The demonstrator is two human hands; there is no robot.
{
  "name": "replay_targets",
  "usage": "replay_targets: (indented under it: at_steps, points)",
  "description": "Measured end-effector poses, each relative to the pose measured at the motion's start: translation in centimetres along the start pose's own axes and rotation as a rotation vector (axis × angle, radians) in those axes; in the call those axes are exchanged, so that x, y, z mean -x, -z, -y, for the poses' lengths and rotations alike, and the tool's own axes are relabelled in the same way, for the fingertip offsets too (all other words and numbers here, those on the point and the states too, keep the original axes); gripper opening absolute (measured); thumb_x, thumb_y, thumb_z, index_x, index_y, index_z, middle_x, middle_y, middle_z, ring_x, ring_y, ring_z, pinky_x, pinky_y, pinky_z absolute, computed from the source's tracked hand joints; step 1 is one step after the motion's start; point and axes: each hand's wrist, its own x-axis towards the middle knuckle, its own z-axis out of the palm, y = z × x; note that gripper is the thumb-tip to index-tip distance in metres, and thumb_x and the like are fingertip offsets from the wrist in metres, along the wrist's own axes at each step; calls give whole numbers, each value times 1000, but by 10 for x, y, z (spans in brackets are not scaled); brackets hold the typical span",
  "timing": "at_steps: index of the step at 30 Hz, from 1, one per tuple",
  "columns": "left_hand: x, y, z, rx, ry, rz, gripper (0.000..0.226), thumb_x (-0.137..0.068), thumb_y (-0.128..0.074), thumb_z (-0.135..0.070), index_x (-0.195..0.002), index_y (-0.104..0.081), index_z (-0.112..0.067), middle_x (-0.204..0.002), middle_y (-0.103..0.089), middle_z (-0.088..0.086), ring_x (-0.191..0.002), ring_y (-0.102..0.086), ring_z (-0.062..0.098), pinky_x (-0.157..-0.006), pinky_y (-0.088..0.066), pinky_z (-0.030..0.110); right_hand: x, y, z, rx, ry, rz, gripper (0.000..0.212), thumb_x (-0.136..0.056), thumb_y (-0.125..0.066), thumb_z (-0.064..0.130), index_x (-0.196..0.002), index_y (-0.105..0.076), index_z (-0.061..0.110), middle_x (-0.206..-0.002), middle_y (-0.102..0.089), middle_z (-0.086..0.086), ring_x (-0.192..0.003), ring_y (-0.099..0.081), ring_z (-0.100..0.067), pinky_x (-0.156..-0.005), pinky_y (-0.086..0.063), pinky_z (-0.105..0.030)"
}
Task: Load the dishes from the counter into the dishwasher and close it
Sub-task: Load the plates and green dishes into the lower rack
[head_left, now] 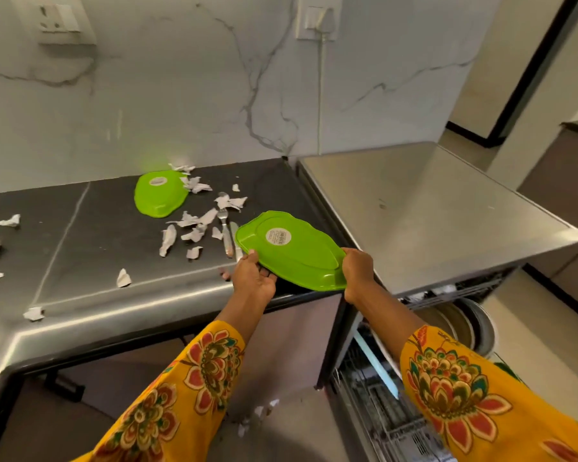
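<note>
Hands grip scalloped tray (291,250) — glossy plastic

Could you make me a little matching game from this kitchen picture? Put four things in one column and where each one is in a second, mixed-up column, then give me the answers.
Things:
1. Green plate with the round sticker
2. Second green plate
3. Fork
4. White plates

Places:
A. Standing in the open dishwasher rack
B. Held upside down between both hands, over the counter edge
C. Lying upside down near the wall, beside paper scraps
D. Lying on the counter among paper scraps, just left of the held plate

Pairs: 1-B, 2-C, 3-D, 4-A
</note>
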Motion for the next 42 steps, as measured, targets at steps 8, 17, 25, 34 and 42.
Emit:
replay_targets:
  at_steps: [8,17,25,34,42]
  points:
    - [23,-38,96,-89,78,77,19,-102,-38,-15,-90,-53,-13,-88,-61,8,-78,-59,19,-83,-49,42,-8,119,-13,110,16,-82,35,-93,-39,3,-116,-65,1,-126,-60,-19,-117,-55,-33,-95,-43,-38]
    - [74,-104,228,-182,227,181,24,-101,-39,-16,-120,-54,-8,-132,-53,15,-107,-59,31,-90,-44,44,-38,274,-43,16,-45,-224,25,-87,-50,-1,-87,-72,13,-112,-68,-13,-105,-60,-29,-97,-47,-46]
    - [109,-133,335,-315,351,253,17,-99,-45,-14,-84,-53,-16,-72,-66,4,-74,-57,18,-76,-48,40,-56,389,-91,44,-122,-305,33,-80,-58,0,-62,-68,25,-87,-71,-5,-85,-62,-25,-89,-54,-43]
    - [112,-117,421,-509,427,211,13,-100,-44,-13,-88,-50,-14,-84,-58,10,-72,-56,20,-63,-52,34,-44,431,-131,257,-115,-31,15,-88,-60,9,-97,-72,12,-81,-69,1,-72,-55,-11,-69,-43,-23]
    - [99,-96,460,-675,390,84,12,-97,-46,-5,-90,-52,-11,-87,-58,11,-74,-56,21,-61,-45,32,-45,417,-166,337,-180,297,36,-89,-63,32,-110,-65,3,-76,-56,1,-67,-49,-10,-61,-38,-21]
